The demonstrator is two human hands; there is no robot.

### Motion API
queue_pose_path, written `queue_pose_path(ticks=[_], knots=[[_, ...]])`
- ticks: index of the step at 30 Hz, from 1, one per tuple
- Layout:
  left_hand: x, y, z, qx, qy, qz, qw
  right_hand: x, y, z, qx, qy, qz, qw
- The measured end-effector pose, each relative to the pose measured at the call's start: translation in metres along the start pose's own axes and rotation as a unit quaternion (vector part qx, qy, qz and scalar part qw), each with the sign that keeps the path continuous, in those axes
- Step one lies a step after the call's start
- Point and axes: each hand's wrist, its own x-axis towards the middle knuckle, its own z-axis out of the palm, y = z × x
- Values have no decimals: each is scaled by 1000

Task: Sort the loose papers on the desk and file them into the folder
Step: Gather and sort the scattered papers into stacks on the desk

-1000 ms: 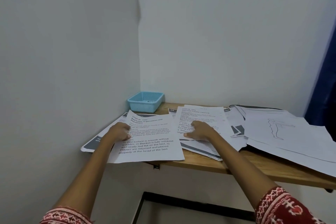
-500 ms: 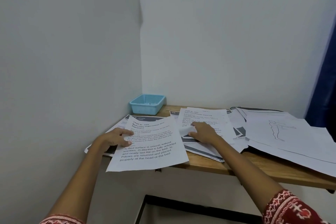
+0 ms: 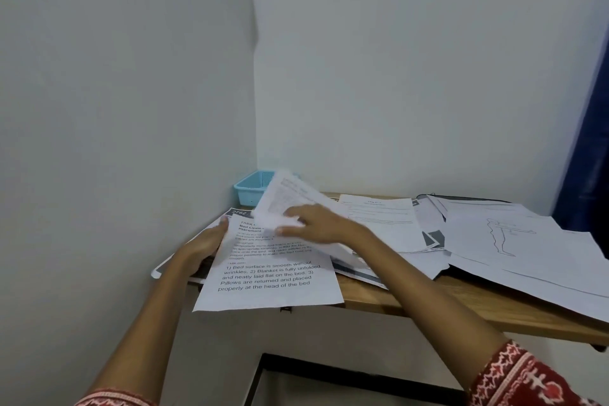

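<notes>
Papers are being sorted on the table (image 3: pixel 412 298): one blurred sheet (image 3: pixel 290 199) is being gripped by the right hand (image 3: pixel 316 222), while one printed task sheet (image 3: pixel 268 270) is being held at its edge by the left hand (image 3: pixel 201 249); one line-drawing sheet (image 3: pixel 514 234) is lying well apart.

2 hands are seen: 1 left hand (image 3: pixel 201 249) and 1 right hand (image 3: pixel 318 222). 2 patterned red sleeves (image 3: pixel 527 379) are counted at the bottom edge. 1 blue basket (image 3: pixel 252 189) is found in the corner, on 1 wooden desk (image 3: pixel 428 303). 1 sheet of paper (image 3: pixel 286 198) is held raised, and 1 printed sheet (image 3: pixel 268 277) is counted overhanging the front edge. 1 sheet with a line drawing (image 3: pixel 501 234) is seen. The remaining overlapping papers cannot be counted exactly.
</notes>
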Motion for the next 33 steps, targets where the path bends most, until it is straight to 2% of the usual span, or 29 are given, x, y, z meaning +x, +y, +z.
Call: queue_pose_path(ticks=[2, 3, 4, 5, 7, 9, 12, 14, 17, 19, 33], knots=[[2, 2, 1, -38, 32, 5, 999, -3, -18, 19, -19, -179, 12, 984], [5, 1, 1, -31, 36, 6, 999, -3, -23, 26, -45, -225, 10, 973], [6, 0, 2, -7, 46, 7, 999, -3, -26, 31, -58, -228, 5, 972], [5, -2, 2, 17, 56, 6, 998, -3, -28, 33, -44, -204, -3, 978], [7, -7, 4, 48, 69, 11, 996, -2, -26, 31, 83, -135, 8, 987], [6, -9, 8, 65, 77, 16, 995, -1, -15, 27, 162, -37, 33, 986], [5, -8, 10, 57, 81, 22, 995, 2, 27, 17, 10, 122, 99, 988], [8, -8, 9, 45, 76, 25, 996, 1, 59, 13, -49, 161, 175, 970], [9, -9, 9, 63, 75, 47, 994, -5, 97, 19, -71, 141, 275, 948], [10, -9, 10, 65, 78, 52, 993, -7, 112, 28, -72, 115, 309, 941], [12, -9, 14, 52, 88, 47, 994, -8, 121, 33, -83, 129, 308, 939]])
